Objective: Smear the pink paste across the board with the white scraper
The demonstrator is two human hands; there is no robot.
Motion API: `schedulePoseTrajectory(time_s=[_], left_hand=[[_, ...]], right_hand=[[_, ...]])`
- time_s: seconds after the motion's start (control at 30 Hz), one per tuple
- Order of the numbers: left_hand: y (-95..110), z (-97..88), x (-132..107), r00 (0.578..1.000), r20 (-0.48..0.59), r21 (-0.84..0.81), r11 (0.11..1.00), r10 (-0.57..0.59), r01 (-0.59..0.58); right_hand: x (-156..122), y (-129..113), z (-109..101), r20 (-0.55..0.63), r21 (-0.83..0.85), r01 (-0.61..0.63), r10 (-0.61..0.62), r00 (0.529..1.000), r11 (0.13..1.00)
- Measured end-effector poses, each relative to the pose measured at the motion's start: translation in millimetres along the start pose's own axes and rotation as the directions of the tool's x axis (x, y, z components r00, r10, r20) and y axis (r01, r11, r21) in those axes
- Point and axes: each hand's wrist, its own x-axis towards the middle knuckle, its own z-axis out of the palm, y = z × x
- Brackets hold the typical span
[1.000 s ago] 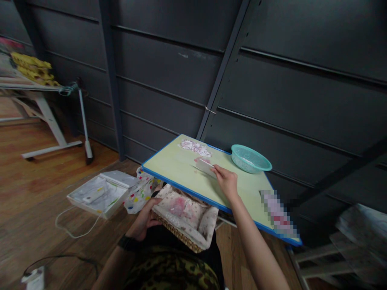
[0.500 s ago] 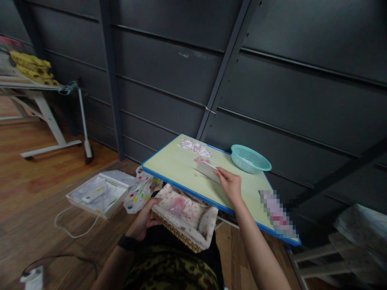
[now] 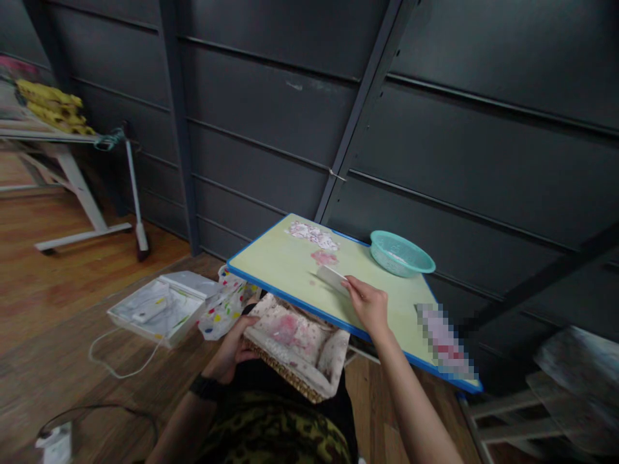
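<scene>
My left hand grips the left end of a wicker basket with a spotted pale cloth lining, held at the table's near edge above my lap. Small clear and pink bits lie inside it. Over the table my right hand pinches a flat white card-like piece, its lower edge close to the yellow tabletop; I cannot tell whether they touch. Just beyond the card is a small patch of pink bits. Farther back spreads a heap of small white and purple pieces.
A teal plastic sieve basket stands at the back right of the blue-edged table. A blurred-out item lies at the right end. On the floor at left are an open white box and a dotted plastic bag.
My right hand and the white card have shifted slightly toward the table's near edge, away from the pink bits. The left hand and wicker basket have stayed almost still.
</scene>
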Motion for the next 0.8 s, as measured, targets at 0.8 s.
schedulePoseTrajectory(time_s=[0.8], left_hand=[[4, -5.5, 3, 0.999, -0.044, 0.0, 1.0, 0.005, -0.005]], right_hand=[[16, -8, -24, 0.017, 0.249, -0.251, 0.255, 0.967, 0.936]])
